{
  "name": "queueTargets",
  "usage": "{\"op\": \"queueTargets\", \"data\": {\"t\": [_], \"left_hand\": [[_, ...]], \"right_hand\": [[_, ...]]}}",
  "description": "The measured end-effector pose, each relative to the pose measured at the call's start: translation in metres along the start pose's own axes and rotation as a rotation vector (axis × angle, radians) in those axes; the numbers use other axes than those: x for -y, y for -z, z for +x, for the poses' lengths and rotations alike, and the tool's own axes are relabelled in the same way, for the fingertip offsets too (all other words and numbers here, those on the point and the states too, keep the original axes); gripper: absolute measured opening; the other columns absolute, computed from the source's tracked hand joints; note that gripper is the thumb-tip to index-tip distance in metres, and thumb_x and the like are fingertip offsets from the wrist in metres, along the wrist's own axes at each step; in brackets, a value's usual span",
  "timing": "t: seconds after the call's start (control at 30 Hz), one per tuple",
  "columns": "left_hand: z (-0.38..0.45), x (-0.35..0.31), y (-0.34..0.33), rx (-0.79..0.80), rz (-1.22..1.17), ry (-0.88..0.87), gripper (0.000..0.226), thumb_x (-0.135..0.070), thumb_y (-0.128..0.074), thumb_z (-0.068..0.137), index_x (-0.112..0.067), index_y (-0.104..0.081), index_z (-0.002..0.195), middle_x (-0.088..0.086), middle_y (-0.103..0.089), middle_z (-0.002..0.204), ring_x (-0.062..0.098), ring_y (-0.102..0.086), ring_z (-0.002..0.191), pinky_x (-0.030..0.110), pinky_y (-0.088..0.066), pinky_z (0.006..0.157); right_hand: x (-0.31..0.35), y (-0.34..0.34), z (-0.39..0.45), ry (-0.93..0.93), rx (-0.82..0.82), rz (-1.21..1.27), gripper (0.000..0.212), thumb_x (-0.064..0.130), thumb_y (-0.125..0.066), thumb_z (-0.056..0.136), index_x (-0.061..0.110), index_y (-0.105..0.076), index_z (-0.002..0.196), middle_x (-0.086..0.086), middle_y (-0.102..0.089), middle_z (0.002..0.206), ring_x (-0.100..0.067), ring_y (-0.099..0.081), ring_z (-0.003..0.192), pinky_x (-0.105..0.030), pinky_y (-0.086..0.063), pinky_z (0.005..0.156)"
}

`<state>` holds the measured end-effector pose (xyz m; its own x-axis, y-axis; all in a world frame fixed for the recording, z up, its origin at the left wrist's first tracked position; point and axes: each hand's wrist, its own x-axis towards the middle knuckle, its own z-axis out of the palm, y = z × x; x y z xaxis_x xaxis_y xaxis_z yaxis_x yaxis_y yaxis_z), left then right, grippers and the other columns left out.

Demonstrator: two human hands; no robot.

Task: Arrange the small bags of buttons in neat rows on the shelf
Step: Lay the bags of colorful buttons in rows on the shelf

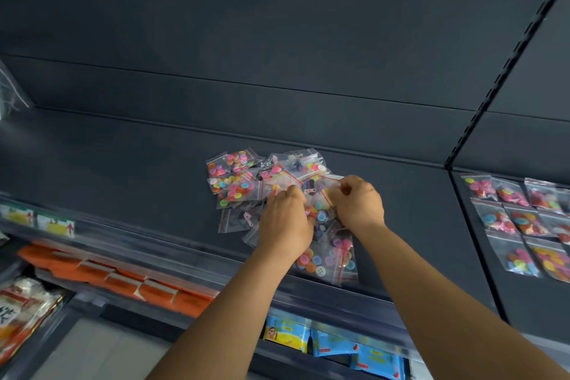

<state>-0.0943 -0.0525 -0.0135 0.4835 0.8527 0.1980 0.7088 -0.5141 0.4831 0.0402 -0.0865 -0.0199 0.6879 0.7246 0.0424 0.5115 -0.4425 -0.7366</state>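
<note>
A loose pile of small clear bags of coloured buttons (237, 182) lies in the middle of the dark shelf (123, 170). Both my hands are over the pile's right part. My left hand (285, 222) has its fingers curled into the bags. My right hand (359, 202) pinches the red-striped top edge of one small bag (320, 194) that lies between the two hands. More bags of buttons (327, 259) lie under and in front of my wrists, near the shelf's front edge.
On the neighbouring shelf section to the right, several button bags (521, 219) lie in rows. A slotted upright (499, 77) divides the sections. Below are orange packets (117, 278), blue packets (333, 345) and price labels (40, 219) on the front rail.
</note>
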Motion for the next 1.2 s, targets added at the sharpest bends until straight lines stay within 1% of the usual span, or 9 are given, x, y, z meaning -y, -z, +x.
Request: {"op": "queueTargets", "data": {"t": [0.1, 0.2, 0.33, 0.43, 0.6, 0.73, 0.83, 0.9, 1.2], "left_hand": [[0.003, 0.000, 0.000, 0.015, 0.008, -0.017, 0.033, -0.022, -0.066, 0.085, -0.014, -0.058, 0.116, 0.003, -0.058, 0.112, 0.022, -0.051, 0.108, 0.029, -0.043, 0.081], [0.004, -0.004, -0.001, 0.049, -0.010, -0.026, 0.019, -0.023, -0.067, 0.083, -0.021, -0.062, 0.101, -0.001, -0.053, 0.105, 0.019, -0.048, 0.103, 0.024, -0.036, 0.075], [0.006, -0.016, 0.000, 0.062, -0.115, 0.006, 0.023, -0.014, -0.067, 0.081, -0.028, -0.049, 0.075, -0.008, -0.053, 0.087, 0.013, -0.052, 0.081, 0.021, -0.036, 0.060], [0.008, -0.034, 0.004, 0.098, -0.327, 0.046, 0.019, -0.014, -0.064, 0.082, -0.029, -0.052, 0.084, -0.013, -0.057, 0.080, 0.004, -0.054, 0.068, 0.018, -0.034, 0.050], [-0.002, -0.085, -0.004, 0.174, -0.586, 0.017, 0.007, -0.027, -0.065, 0.081, -0.020, -0.063, 0.082, -0.011, -0.061, 0.072, 0.005, -0.054, 0.062, 0.022, -0.044, 0.058], [-0.015, -0.132, -0.025, 0.256, -0.687, 0.066, 0.019, -0.034, -0.061, 0.086, -0.016, -0.065, 0.081, -0.006, -0.063, 0.068, 0.012, -0.057, 0.065, 0.038, -0.054, 0.069], [-0.027, -0.171, -0.047, 0.346, -0.733, 0.098, 0.004, -0.021, -0.064, 0.084, -0.019, -0.065, 0.088, -0.004, -0.069, 0.083, 0.013, -0.064, 0.076, 0.034, -0.054, 0.074], [-0.036, -0.197, -0.063, 0.406, -0.776, 0.119, 0.010, -0.017, -0.068, 0.082, -0.018, -0.066, 0.091, -0.001, -0.071, 0.089, 0.015, -0.067, 0.081, 0.031, -0.054, 0.076], [-0.067, -0.298, -0.124, 0.348, -0.653, 0.015, 0.011, -0.024, -0.061, 0.089, -0.015, -0.069, 0.088, -0.008, -0.067, 0.078, 0.006, -0.060, 0.069, 0.019, -0.047, 0.061]], "right_hand": [[-0.001, 0.006, -0.002, 0.043, -0.018, 0.075, 0.011, 0.024, -0.053, 0.090, 0.015, -0.058, 0.086, 0.001, -0.062, 0.073, -0.012, -0.055, 0.063, -0.022, -0.041, 0.050], [-0.002, 0.014, -0.008, 0.067, -0.016, 0.139, 0.011, 0.021, -0.053, 0.090, 0.019, -0.057, 0.080, 0.004, -0.064, 0.072, -0.009, -0.056, 0.060, -0.021, -0.042, 0.051], [-0.007, 0.032, -0.015, 0.052, -0.066, 0.215, 0.009, 0.020, -0.051, 0.090, 0.018, -0.055, 0.082, 0.005, -0.067, 0.073, -0.013, -0.060, 0.064, -0.028, -0.047, 0.056], [-0.017, 0.054, -0.019, 0.056, -0.139, 0.296, 0.014, 0.022, -0.049, 0.091, 0.024, -0.051, 0.077, 0.008, -0.066, 0.070, -0.009, -0.057, 0.060, -0.021, -0.044, 0.052], [-0.041, 0.101, -0.026, 0.028, -0.221, 0.397, 0.011, 0.019, -0.054, 0.088, 0.024, -0.055, 0.079, 0.008, -0.069, 0.072, -0.016, -0.065, 0.069, -0.036, -0.055, 0.062], [-0.075, 0.142, -0.033, -0.016, -0.214, 0.437, 0.009, 0.016, -0.056, 0.088, 0.023, -0.060, 0.084, 0.007, -0.069, 0.072, -0.013, -0.065, 0.070, -0.031, -0.056, 0.061], [-0.105, 0.177, -0.040, -0.051, -0.212, 0.410, 0.009, 0.013, -0.058, 0.087, 0.019, -0.062, 0.080, 0.002, -0.070, 0.073, -0.018, -0.066, 0.071, -0.035, -0.055, 0.064], [-0.127, 0.200, -0.045, -0.067, -0.228, 0.386, 0.012, 0.013, -0.058, 0.085, 0.018, -0.062, 0.076, 0.000, -0.070, 0.071, -0.020, -0.065, 0.068, -0.036, -0.055, 0.062], [-0.226, 0.289, -0.054, -0.180, -0.304, 0.253, 0.007, 0.017, -0.060, 0.085, 0.022, -0.064, 0.082, 0.008, -0.069, 0.073, -0.013, -0.065, 0.069, -0.026, -0.048, 0.056]]}}
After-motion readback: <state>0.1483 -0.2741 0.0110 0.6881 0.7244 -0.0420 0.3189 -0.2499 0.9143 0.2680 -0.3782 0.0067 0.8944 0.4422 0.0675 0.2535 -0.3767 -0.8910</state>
